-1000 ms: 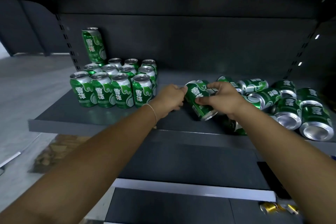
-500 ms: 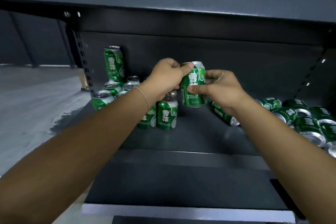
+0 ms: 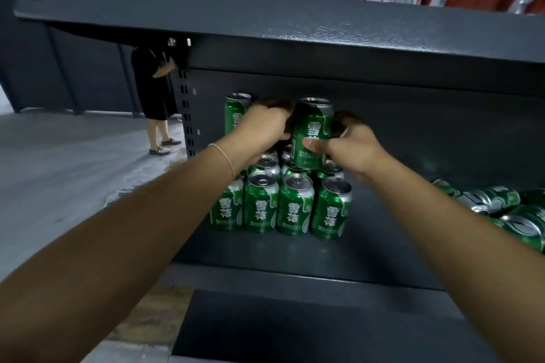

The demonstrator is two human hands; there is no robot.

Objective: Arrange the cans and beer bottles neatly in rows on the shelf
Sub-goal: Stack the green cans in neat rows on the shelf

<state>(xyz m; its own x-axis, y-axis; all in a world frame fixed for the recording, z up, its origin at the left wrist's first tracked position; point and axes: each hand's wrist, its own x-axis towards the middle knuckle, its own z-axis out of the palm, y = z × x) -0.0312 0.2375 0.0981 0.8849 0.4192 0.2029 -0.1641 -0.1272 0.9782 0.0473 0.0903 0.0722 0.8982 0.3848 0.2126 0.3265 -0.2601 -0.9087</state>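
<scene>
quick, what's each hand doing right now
Left hand: fingers curled at the left side of the raised green can, gripping it.
Right hand: grips the same can, thumb across its front.

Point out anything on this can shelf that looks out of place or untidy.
The cans at the right end of the shelf lie on their sides in a loose heap, unlike the upright block of cans on the left. One can is held above that block by the left hand and right hand.
</scene>
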